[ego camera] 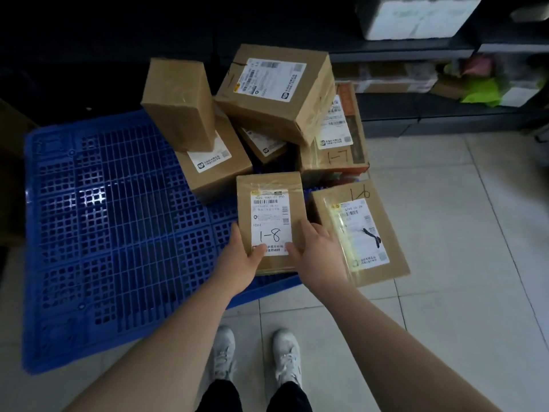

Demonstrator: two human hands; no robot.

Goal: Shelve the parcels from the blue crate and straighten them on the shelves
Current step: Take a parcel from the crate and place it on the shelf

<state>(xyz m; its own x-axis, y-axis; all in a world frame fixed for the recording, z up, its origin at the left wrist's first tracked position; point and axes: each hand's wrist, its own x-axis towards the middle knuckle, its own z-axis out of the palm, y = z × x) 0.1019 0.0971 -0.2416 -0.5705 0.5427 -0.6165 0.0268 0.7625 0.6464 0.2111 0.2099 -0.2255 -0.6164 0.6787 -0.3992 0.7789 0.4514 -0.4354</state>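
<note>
A brown cardboard parcel marked "1-8" (pixel 271 209) lies at the near right of the blue crate (pixel 113 227). My left hand (pixel 240 260) grips its lower left edge, thumb on the label. My right hand (pixel 316 254) holds its lower right edge, thumb on the label too. Beside it on the right lies a parcel marked "1-6" (pixel 361 233). Behind them several more brown parcels are piled, with a large one (pixel 276 90) on top and a narrow one (pixel 181 105) standing on another.
Dark shelves (pixel 416 50) run along the back right, holding a white parcel (pixel 413 16) up top and mixed packages, one bright green (pixel 481 90), lower down. Pale floor tiles (pixel 460 263) spread to the right. My white shoes (pixel 255 355) stand just before the crate.
</note>
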